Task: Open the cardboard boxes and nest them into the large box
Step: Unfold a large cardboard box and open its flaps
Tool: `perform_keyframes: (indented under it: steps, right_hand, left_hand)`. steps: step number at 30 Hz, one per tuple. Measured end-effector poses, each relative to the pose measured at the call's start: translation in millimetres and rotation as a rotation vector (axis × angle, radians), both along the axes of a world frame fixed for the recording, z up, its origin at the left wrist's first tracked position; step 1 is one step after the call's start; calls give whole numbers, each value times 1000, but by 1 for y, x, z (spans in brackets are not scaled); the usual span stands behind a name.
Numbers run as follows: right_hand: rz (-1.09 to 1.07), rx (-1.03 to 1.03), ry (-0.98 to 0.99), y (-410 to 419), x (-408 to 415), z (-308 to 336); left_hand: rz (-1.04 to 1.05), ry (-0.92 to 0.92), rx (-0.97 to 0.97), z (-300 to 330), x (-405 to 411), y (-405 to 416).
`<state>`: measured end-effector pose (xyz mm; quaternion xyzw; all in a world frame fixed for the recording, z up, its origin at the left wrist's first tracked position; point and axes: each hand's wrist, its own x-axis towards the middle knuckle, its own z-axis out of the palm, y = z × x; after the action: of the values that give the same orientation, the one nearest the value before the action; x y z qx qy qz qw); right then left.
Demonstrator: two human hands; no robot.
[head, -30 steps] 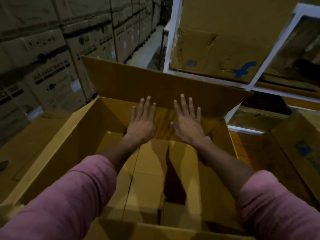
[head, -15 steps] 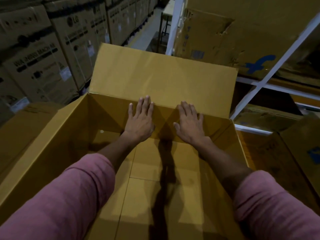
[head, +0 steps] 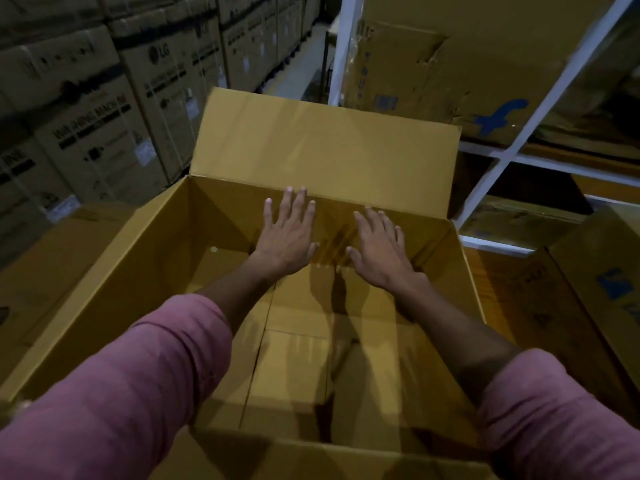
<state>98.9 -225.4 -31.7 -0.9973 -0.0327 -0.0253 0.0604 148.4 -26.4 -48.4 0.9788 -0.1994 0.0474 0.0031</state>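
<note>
A large open cardboard box [head: 114,271] fills the middle of the view, its far flap [head: 322,150] standing upright. Both my arms, in pink sleeves, reach into it. My left hand [head: 287,233] lies flat with spread fingers against the inside of the far wall, fingertips near the flap's fold. My right hand [head: 379,249] presses flat on the same wall just to the right. Neither hand grips anything. The box's bottom flaps [head: 298,362] show between my forearms, with a seam and a dark gap.
Stacked printed appliance cartons [head: 104,109] line the left side beyond a narrow aisle. A white metal rack [head: 498,161] with flattened cardboard [head: 450,57] stands at the right rear. More brown boxes sit at the left [head: 41,271] and right [head: 595,271].
The far flap has swung up from leaning over the box to standing upright. Both hands stay flat on the far wall, and the view has shifted slightly.
</note>
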Motion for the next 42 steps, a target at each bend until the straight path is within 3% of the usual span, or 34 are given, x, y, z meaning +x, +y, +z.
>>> perform_keyframes:
  steps: [12,17,20,22,26,42]
  right_hand:
    - [113,152,43,-5,-180,9]
    - [234,253,86,0,-255,9]
    - [327,129,147,-1,-288,4]
    - [360,11,116,-2,-299,-2]
    - [298,-86,4,6,-295,-9]
    - [226,-42,-62,16,-259,-19]
  left_hand:
    - [92,45,18,25,-190,30]
    - [25,-118,-190,23,-271,63]
    - [-47,-66,-73,4,-303,91]
    - [-31,-1,23,-12,-310,105]
    - [-18,-36,2,-21,-301,101]
    - [-58,-47,-27,-24,-256,106]
